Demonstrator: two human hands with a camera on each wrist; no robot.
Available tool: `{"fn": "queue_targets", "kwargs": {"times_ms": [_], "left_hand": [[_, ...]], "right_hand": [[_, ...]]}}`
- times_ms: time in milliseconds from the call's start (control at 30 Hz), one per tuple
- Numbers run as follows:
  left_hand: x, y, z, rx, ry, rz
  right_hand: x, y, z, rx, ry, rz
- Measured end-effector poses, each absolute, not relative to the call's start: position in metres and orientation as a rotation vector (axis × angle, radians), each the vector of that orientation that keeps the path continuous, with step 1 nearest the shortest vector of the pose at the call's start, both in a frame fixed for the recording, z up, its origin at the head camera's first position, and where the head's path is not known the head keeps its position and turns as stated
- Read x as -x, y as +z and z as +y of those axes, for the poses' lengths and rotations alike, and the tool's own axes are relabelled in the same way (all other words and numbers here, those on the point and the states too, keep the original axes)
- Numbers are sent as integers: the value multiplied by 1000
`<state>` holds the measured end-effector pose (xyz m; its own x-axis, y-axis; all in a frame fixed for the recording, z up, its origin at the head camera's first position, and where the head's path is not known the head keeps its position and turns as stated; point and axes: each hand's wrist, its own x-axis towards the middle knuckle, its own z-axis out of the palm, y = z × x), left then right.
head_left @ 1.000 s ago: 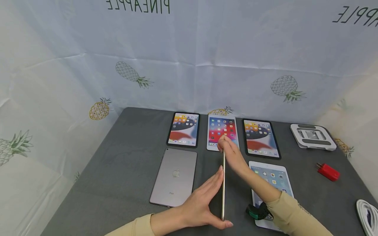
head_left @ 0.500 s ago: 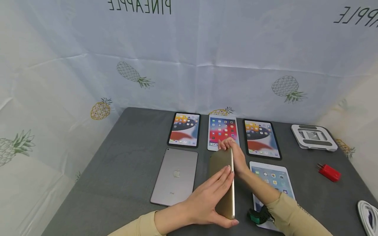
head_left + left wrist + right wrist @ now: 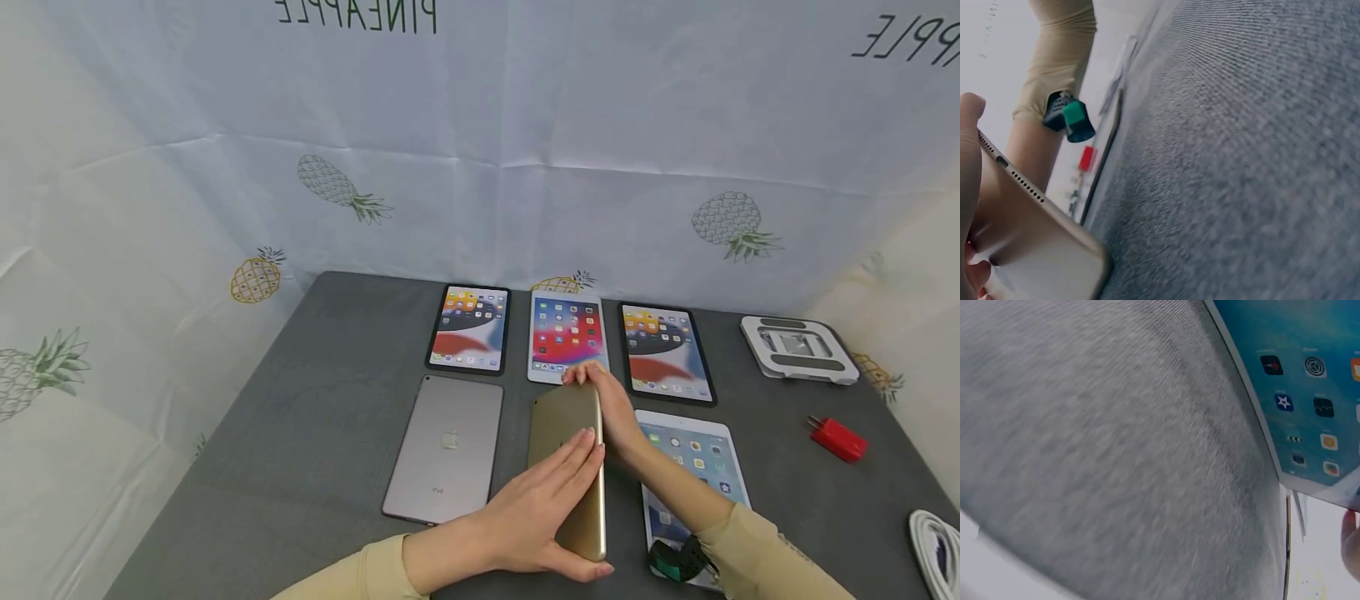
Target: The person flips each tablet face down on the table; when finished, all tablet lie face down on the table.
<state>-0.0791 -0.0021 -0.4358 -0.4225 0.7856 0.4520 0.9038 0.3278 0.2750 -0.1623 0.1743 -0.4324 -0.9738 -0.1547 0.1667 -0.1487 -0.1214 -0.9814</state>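
A gold-backed tablet (image 3: 573, 525) stands tilted on its long edge between both hands, its back turned partly upward. My left hand (image 3: 517, 517) lays straight fingers across the back, while its thumb hooks under the near short edge. Speaker holes and a port line that edge of the tablet (image 3: 1022, 181) in the left wrist view, with the thumb (image 3: 971, 115) beside them. At the far end, my right hand (image 3: 611, 408) grips the top edge with curled fingers. The right wrist view shows a lit, white-bordered tablet screen (image 3: 1310, 419) rising from the grey cloth.
Behind lie a black-framed tablet (image 3: 468, 329), a white one (image 3: 562, 333) and another black-framed one (image 3: 663, 350). A grey tablet (image 3: 442, 450) lies face down left; a white tablet (image 3: 697, 454) is under the right forearm. Rightward are a stand (image 3: 798, 348), red charger (image 3: 838, 439) and white cable (image 3: 937, 550).
The gold tablet has gone from edge-on to tilted, so its back now shows. Both hands have shifted slightly right with it, and the right hand has come a little nearer.
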Motion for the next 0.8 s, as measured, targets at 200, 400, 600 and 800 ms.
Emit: {"fn": "queue_targets", "kwargs": {"times_ms": [200,400,600,800], "left_hand": [[76,-441,6,1536,-607,-2382],[75,-447,13,1541,-432,-2419],[73,-452,20,1521,-258,-2495],[70,-458,28,1502,-77,-2536]], "right_hand": [[155,-436,189,281,-2146,2336],[149,-441,201,119,-1990,2479],[151,-447,211,129,-1702,2704],[157,-449,219,246,-1344,2899]]}}
